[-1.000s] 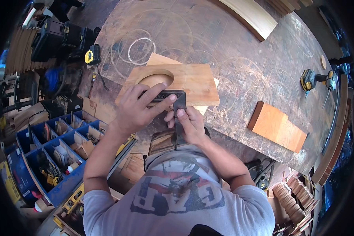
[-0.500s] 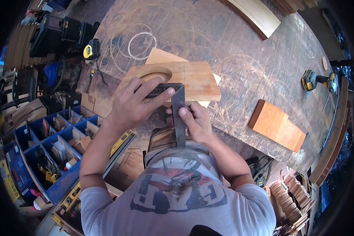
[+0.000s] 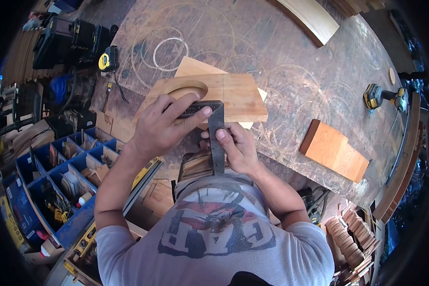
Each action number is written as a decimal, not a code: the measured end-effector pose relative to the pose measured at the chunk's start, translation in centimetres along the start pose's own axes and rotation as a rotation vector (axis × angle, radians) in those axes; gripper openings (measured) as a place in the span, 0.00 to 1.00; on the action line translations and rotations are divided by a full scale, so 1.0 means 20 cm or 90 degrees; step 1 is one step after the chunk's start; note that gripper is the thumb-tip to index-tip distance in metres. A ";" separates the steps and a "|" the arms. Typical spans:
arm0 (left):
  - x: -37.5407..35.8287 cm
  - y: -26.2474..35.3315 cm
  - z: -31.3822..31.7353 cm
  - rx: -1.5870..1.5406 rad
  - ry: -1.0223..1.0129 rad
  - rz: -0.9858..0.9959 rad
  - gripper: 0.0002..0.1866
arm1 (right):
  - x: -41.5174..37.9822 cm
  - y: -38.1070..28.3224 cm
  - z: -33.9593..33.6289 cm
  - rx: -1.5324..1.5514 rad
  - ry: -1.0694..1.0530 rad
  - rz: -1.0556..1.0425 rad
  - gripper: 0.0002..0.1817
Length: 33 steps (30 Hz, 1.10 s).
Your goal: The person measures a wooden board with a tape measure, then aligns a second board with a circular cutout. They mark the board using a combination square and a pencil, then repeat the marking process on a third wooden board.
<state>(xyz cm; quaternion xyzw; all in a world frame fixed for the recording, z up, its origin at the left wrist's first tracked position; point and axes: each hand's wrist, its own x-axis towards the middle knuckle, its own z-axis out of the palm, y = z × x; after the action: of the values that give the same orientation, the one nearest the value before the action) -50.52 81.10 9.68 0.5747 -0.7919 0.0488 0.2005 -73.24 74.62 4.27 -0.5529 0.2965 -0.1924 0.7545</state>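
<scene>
Here, I see the square (image 3: pixel 217 123) at the near edge of the board (image 3: pixel 243 93), long blade (image 3: pixel 218 161) toward the body (image 3: pixel 217 224); the left hand (image 3: pixel 158 125) grips its stock (image 3: pixel 189 111); the right hand (image 3: pixel 240 151), nearer the blade, pinches that.

One square (image 3: pixel 216 121), one cordless drill (image 3: pixel 400 99), one tape measure (image 3: pixel 106 60)

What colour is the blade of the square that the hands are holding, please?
The square's blade is dark grey, best seen in the head view.
</scene>
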 end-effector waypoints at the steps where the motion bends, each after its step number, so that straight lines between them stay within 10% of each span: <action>1: 0.00 0.00 0.00 -0.004 0.005 0.004 0.29 | -0.01 0.00 0.00 -0.049 0.016 -0.022 0.20; 11: 0.03 -0.01 0.00 -0.026 -0.001 -0.004 0.32 | -0.15 -0.27 0.01 -0.312 0.251 -0.439 0.19; 15: 0.03 0.00 0.01 -0.019 -0.010 -0.010 0.32 | -0.17 -0.60 0.35 0.200 -0.139 -0.544 0.31; 22: 0.04 0.02 -0.01 -0.042 0.011 0.004 0.29 | -0.20 -0.96 0.62 0.492 -0.337 -0.754 0.19; 30: 0.02 0.02 0.01 -0.033 0.018 0.027 0.28 | -0.20 -0.82 0.66 0.144 -0.062 -0.856 0.09; 33: -0.01 -0.04 0.01 -0.006 0.003 0.045 0.27 | -0.14 -0.64 0.51 0.078 -0.109 -0.586 0.08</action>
<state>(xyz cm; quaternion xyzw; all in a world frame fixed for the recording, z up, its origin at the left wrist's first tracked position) -49.82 80.90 9.27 0.5454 -0.8114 0.0535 0.2035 -68.10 79.73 19.30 -0.5949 -0.0544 -0.4779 0.6439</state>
